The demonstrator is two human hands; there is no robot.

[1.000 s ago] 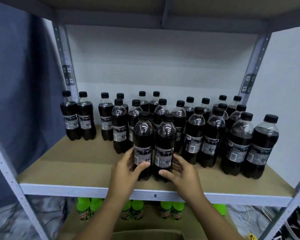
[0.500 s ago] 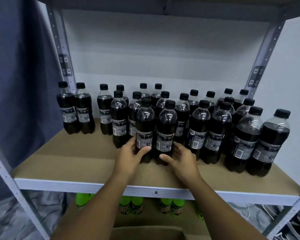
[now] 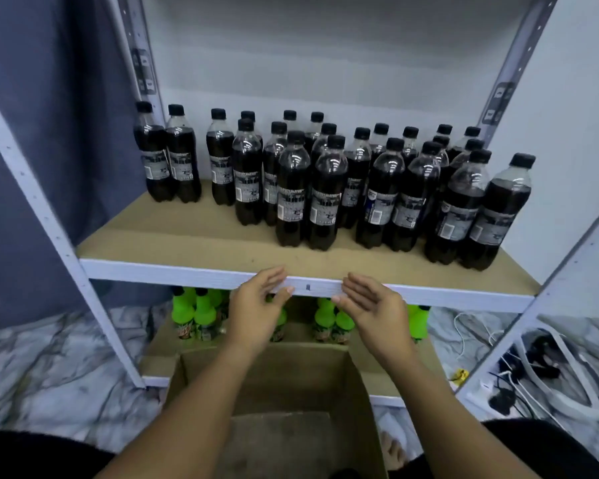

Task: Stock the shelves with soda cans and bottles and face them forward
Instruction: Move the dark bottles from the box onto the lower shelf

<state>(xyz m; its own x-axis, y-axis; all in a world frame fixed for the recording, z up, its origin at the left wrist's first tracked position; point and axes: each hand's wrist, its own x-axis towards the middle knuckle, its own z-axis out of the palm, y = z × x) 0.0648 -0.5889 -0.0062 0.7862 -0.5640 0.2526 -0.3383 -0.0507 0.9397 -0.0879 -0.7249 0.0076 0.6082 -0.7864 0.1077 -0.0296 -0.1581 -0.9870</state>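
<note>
Looked like a makeshift stockroom: metal shelving unit packed with soda bottles, cardboard box and loose cables on marble-look floor.

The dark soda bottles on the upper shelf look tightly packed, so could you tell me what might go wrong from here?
1. The two front bottles stand close to the shelf edge; a knock could tip them off.
2. The rows are dense, so one falling bottle may topple its neighbours.
3. Both the left hand and the right hand are open and empty in front of that edge, and reaching in could brush the front bottles.

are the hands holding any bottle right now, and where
Nothing is held. The left hand and right hand are open in front of the shelf edge, clear of the dark soda bottles.
</note>
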